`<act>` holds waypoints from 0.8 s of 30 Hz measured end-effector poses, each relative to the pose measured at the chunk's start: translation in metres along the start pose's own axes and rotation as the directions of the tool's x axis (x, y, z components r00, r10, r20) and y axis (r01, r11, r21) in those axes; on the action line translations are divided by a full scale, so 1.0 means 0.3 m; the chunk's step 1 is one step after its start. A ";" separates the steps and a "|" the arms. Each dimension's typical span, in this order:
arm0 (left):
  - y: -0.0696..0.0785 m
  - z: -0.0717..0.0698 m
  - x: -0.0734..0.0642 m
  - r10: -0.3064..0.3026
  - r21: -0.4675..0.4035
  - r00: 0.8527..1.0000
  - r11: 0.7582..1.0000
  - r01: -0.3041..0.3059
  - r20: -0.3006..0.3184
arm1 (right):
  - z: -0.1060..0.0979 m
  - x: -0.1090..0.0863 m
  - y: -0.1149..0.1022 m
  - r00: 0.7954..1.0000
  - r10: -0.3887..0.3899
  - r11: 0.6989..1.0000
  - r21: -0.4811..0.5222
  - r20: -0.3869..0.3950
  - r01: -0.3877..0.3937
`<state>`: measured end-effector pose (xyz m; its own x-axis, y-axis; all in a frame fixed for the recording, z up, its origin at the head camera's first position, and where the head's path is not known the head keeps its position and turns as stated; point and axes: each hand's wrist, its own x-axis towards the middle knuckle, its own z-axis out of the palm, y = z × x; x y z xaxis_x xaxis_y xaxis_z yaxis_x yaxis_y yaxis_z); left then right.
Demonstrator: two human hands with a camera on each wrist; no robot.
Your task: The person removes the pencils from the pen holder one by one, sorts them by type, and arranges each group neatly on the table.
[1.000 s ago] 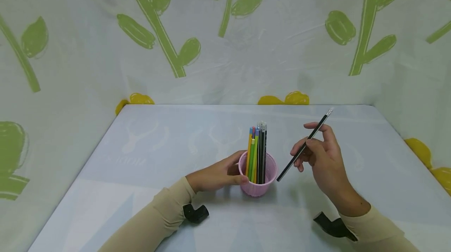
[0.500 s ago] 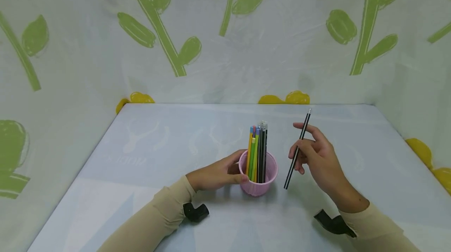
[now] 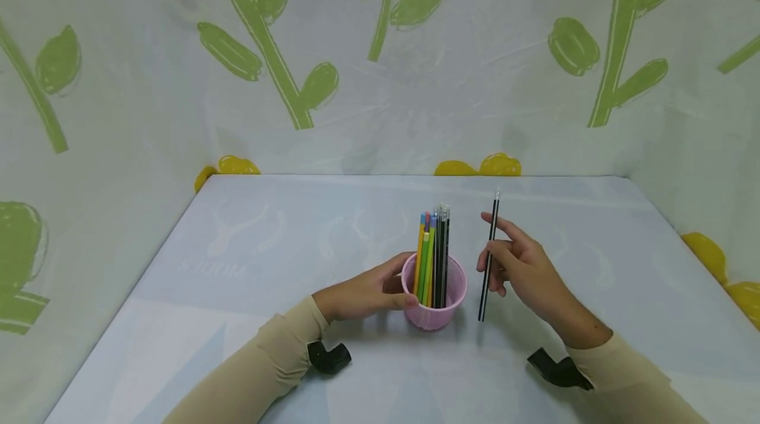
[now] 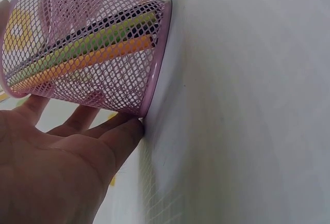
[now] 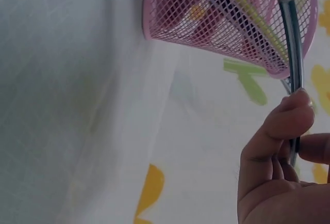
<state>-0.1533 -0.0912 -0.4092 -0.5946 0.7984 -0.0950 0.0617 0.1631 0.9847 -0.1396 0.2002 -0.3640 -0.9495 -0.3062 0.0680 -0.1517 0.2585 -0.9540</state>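
A pink mesh pencil cup (image 3: 435,318) stands on the table. Several pencils (image 3: 426,272), some black and some yellow, green or orange, lean inside toward its left. My left hand (image 3: 368,292) holds the cup from its left side, thumb at the front of the rim; the left wrist view has its fingers (image 4: 124,136) along the mesh wall (image 4: 103,87). Just right of the cup, my right hand (image 3: 522,272) pinches a black pencil with white stripes (image 3: 490,249) between thumb and fingers. That pencil is nearly upright, its silver end up and its lower end apart from the cup.
The pale blue-white table (image 3: 267,233) reaches back to a cloth wall (image 3: 463,101) printed with green leaves and yellow flowers. A black strap piece (image 3: 329,358) sits on the left wrist, another black strap piece (image 3: 558,369) on the right.
My right hand has shifted left toward the cup. The black pencil in it has swung from a slant to nearly upright. The left hand and cup have stayed in place.
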 end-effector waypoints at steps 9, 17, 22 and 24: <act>0.002 0.000 0.000 0.009 0.004 1.000 1.000 -0.009 0.005 | -0.001 0.022 0.027 0.989 0.127 0.992 -0.025 0.071 -0.126; 0.008 -0.002 -0.004 -0.003 0.005 1.000 1.000 0.003 0.006 | -0.006 0.030 0.044 0.974 0.187 0.982 -0.062 0.130 -0.180; 0.012 -0.002 -0.010 -0.013 0.007 1.000 1.000 0.013 0.002 | -0.002 0.035 0.053 0.968 0.206 0.975 -0.107 0.143 -0.192; 0.011 -0.001 -0.010 -0.009 0.007 1.000 1.000 0.009 0.005 | -0.002 0.035 0.058 0.966 0.213 0.972 -0.130 0.149 -0.195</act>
<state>-0.1516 -0.0932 -0.4056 -0.5913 0.7997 -0.1042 0.0618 0.1737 0.9828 -0.1524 0.2019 -0.3796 -0.9082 -0.3773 -0.1812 0.0015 0.4298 -0.9029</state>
